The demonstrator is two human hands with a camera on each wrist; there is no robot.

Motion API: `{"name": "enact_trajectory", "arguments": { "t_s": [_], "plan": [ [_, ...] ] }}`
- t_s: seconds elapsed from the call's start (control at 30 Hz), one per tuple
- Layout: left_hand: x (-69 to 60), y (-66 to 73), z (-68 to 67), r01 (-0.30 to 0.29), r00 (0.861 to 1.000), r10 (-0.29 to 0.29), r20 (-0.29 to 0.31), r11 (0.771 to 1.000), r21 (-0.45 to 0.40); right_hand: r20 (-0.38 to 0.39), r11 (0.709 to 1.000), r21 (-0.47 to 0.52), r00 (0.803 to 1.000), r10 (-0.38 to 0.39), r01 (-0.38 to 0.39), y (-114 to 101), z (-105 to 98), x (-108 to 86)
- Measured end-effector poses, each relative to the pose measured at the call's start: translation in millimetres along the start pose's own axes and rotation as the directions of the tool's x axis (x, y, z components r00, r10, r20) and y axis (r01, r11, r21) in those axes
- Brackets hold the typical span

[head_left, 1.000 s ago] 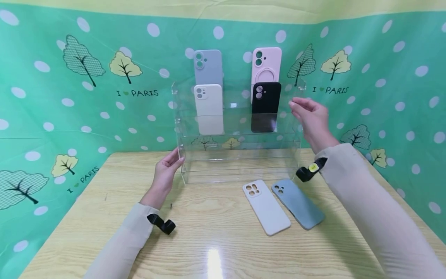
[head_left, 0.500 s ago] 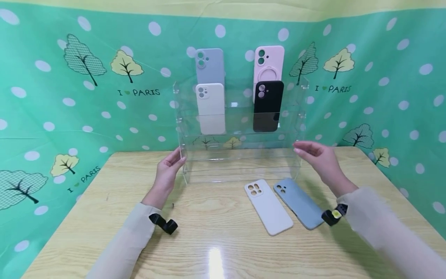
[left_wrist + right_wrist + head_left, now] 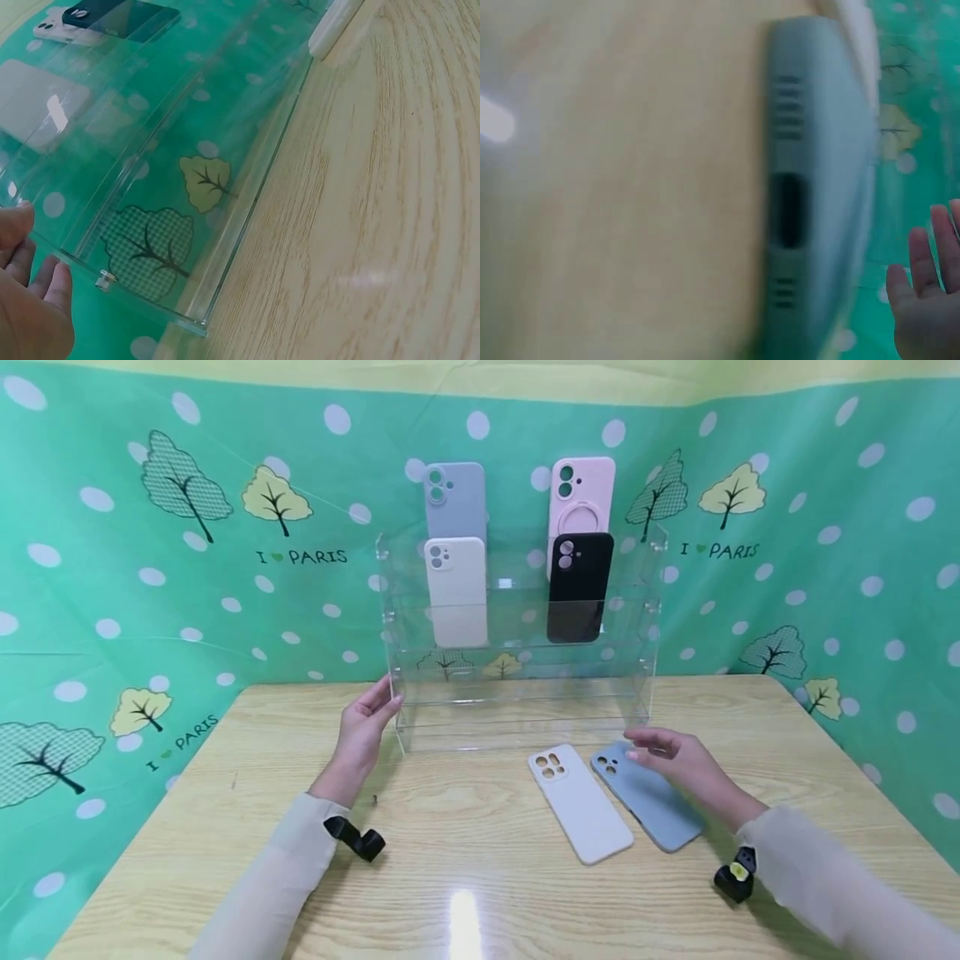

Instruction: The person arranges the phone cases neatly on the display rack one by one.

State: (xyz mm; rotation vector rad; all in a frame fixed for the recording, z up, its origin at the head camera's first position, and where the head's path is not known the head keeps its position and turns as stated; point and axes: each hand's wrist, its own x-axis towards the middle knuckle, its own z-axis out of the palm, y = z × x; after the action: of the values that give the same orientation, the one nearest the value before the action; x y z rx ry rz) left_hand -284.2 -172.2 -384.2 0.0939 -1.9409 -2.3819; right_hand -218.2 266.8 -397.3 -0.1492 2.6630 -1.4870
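Blue case beside white case, right hand loose above, left hand gripping rack

A rack stands near the far edge of the bench, holding four phone cases, two behind two. Before its right half lie two more cases.

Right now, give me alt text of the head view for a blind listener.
A person's left hand grips the side of a clear stand holding four phone cases; their right hand is over a blue case beside a white case on a wooden table.
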Motion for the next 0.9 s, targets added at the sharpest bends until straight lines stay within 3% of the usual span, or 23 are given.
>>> {"name": "enact_trajectory", "arguments": {
  "t_s": [0.2, 0.47, 0.9],
  "plan": [
    [0.2, -2.8, -2.3, 0.018, 1.000, -0.018, -0.003, 1.000, -0.003, 0.018, 1.000, -0.015, 1.000, 0.014, -0.013, 7.0, 9.9, -3.6],
    [2.1, -2.9, -1.1, 0.001, 1.000, -0.001, -0.008, 1.000, -0.009, 0.020, 0.999, -0.051, 1.000, 0.019, -0.018, 6.3, 15.2, -2.5],
    [2.6, -2.8, 0.5, -0.002, 1.000, 0.002, -0.005, 1.000, -0.021, -0.006, 0.971, -0.240, 1.000, 0.010, -0.011, 5.9, 27.9, -4.6]
  ]
}}
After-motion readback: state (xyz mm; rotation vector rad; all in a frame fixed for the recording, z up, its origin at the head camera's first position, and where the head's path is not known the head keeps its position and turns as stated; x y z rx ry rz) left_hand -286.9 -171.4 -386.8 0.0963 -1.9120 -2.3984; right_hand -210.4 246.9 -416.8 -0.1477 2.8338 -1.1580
